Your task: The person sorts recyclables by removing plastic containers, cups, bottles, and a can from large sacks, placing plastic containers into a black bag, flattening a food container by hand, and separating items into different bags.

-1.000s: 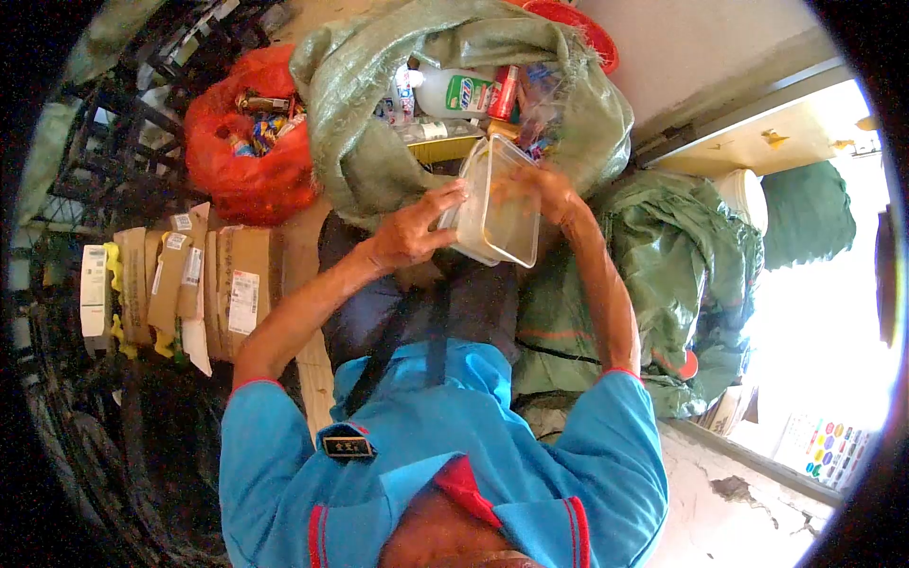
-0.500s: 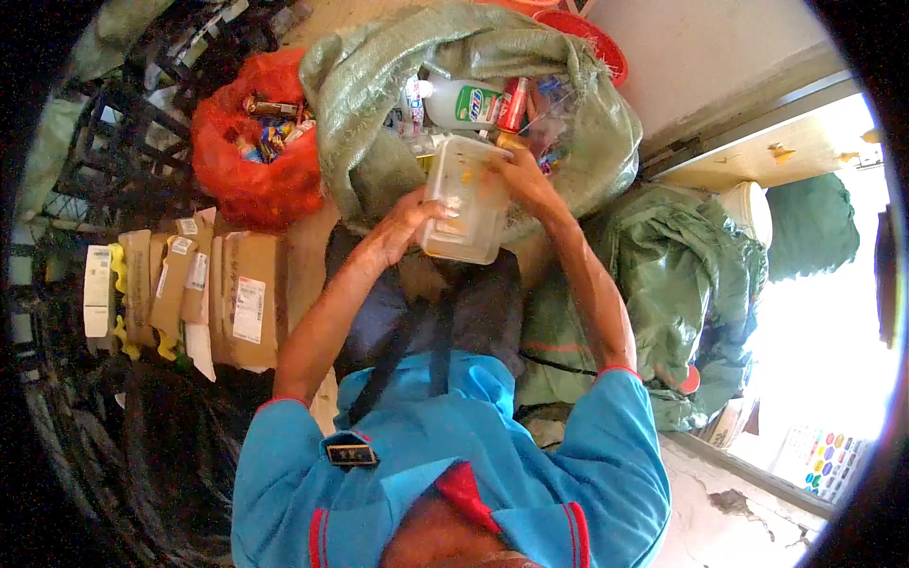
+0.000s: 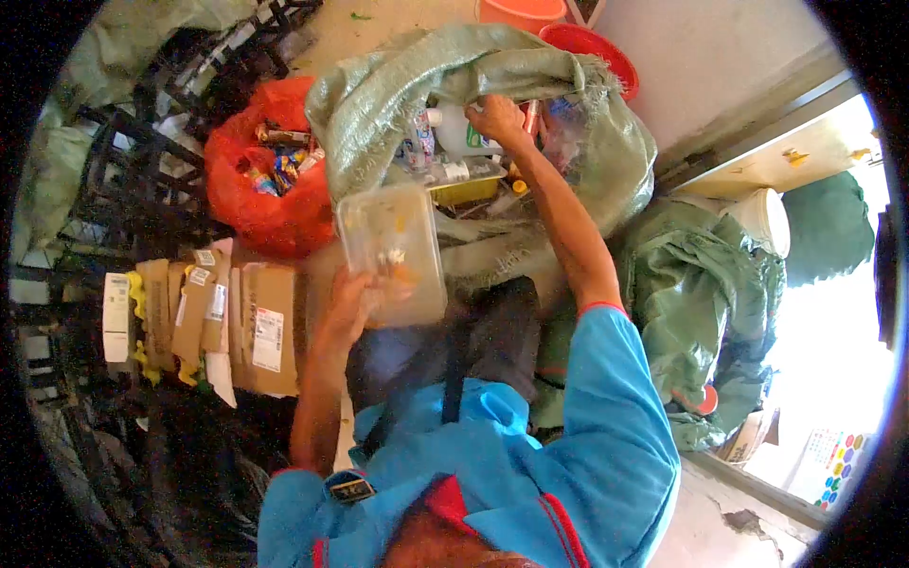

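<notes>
A clear plastic food container (image 3: 393,222), smeared with motion and dotted with orange bits, is in the grip of my left hand (image 3: 350,303) at its lower left edge. My right hand (image 3: 498,121) reaches into a green woven sack (image 3: 379,80), its fingers curled over the white jug (image 3: 454,131) with a green label. Whatever the right fingers hold, if anything, is hidden. Around that hand in the sack lie a red can (image 3: 532,115), a clear bottle (image 3: 453,172), a yellowish tray (image 3: 469,192) and other plastic waste.
Left of the sack sits a red bag (image 3: 275,222) of wrappers. Folded cardboard boxes (image 3: 270,327) stand below it, beside black crates (image 3: 142,151). Green sacks (image 3: 682,284) and a white bucket (image 3: 760,222) are at right. Behind the sack is a red basin (image 3: 601,57).
My left hand has drawn the container down and left, away from the sack. The right hand has come off the container and moved up into the sack. The view has shifted slightly.
</notes>
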The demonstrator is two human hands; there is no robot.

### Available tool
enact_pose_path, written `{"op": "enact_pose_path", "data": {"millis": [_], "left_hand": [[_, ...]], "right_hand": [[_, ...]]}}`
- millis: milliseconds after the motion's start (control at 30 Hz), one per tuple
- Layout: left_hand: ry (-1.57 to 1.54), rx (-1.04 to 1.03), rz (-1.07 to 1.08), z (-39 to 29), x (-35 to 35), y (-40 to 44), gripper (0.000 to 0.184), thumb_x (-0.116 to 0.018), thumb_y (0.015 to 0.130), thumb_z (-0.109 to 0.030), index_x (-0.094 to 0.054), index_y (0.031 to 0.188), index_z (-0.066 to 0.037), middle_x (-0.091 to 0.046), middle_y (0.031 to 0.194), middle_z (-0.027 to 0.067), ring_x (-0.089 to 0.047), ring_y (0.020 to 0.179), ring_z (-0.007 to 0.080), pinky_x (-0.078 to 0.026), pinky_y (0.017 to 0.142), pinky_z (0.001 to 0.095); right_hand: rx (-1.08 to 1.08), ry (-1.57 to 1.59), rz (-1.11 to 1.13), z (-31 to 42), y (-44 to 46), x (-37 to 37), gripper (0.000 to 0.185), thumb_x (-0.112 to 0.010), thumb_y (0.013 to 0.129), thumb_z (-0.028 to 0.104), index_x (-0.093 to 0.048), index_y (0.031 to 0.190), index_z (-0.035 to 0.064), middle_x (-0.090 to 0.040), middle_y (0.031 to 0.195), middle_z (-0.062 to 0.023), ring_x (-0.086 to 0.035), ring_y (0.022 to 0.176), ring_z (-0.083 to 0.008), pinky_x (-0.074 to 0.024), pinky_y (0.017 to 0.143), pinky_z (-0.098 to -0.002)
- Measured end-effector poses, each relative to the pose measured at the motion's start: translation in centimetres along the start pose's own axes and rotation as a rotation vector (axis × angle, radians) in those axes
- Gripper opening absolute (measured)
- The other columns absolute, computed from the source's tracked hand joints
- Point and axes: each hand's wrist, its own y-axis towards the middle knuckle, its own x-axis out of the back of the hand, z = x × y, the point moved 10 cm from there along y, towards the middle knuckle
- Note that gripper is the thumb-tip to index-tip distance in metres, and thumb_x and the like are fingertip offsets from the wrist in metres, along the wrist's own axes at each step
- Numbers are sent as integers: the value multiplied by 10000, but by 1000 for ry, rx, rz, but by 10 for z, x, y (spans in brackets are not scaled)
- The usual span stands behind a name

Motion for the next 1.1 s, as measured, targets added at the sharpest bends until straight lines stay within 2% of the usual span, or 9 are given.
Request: {"op": "enact_pose_path", "data": {"millis": [100, 200, 267, 467, 567, 700, 800, 867, 1100], "left_hand": [[-281, -39, -67, -4, 11, -31, 407, -472, 808, -86, -485, 1196, 36, -592, 1058, 163, -612, 958, 305, -524, 825, 477], [-202, 5, -205, 19, 45, -62, 433, -531, 765, -87, -500, 1181, 26, -600, 1035, 156, -618, 927, 281, -528, 798, 429], [-100, 44, -280, 17, 41, -80, 437, -550, 750, -88, -509, 1170, 23, -603, 1026, 151, -619, 912, 270, -528, 785, 406], [-2, 165, -322, 28, 33, -82, 452, -570, 741, -89, -501, 1175, 16, -601, 1009, 142, -616, 881, 264, -513, 776, 386], [-295, 74, -250, 23, 9, -72, 175, -559, 815, -165, -597, 944, -52, -531, 1011, 83, -514, 960, 231, -447, 824, 354], [-74, -71, -70, 14, 5, -63, 188, -570, 814, -185, -617, 920, -38, -544, 1072, 100, -512, 1003, 234, -440, 845, 354], [-91, -96, -30, 12, 0, -58, 314, -543, 792, -127, -550, 1082, -6, -577, 1059, 141, -569, 945, 255, -480, 826, 386], [-253, -58, -3, 7, -8, -52, 467, -514, 766, -60, -484, 1224, 23, -607, 1025, 178, -623, 889, 278, -521, 802, 422], [-201, 36, 98, 33, -12, -41, 351, -504, 828, -140, -530, 1156, -16, -615, 988, 137, -606, 901, 267, -502, 796, 390]], "right_hand": [[-224, 162, -69, -3, 18, 14, 682, -636, 714, 563, -604, 1104, 4, -601, 1086, -257, -588, 1006, -395, -439, 875, -483], [-128, 77, -290, 14, 31, 17, 580, -640, 702, 538, -661, 996, 39, -639, 1018, -224, -611, 973, -386, -453, 833, -553], [-308, 50, -100, -3, 51, -13, 999, -682, 618, 648, -398, 1303, -21, -402, 1354, -224, -397, 1244, -395, -300, 991, -596], [-312, 216, -20, 9, 33, -19, 991, -684, 622, 571, -359, 1311, -62, -419, 1342, -244, -390, 1260, -396, -265, 973, -637], [-284, 102, 47, 11, 19, -19, 1041, -698, 626, 499, -254, 1293, -165, -451, 1288, -288, -449, 1210, -399, -265, 962, -640], [-238, -67, 13, 22, -6, -21, 958, -688, 655, 447, -275, 1284, -146, -478, 1257, -284, -467, 1191, -397, -261, 964, -641], [181, -429, -120, 27, 7, -73, 908, -686, 671, 436, -301, 1284, -111, -519, 1218, -263, -508, 1139, -407, -301, 957, -604], [-98, -105, 186, 22, -42, -25, 832, -687, 670, 460, -394, 1272, -34, -578, 1138, -242, -561, 1065, -400, -374, 921, -564], [5, 481, 3, -20, -133, 144, 586, -720, 671, 257, -558, 1155, -30, -643, 1028, -149, -615, 938, -238, -460, 850, -316]]}}
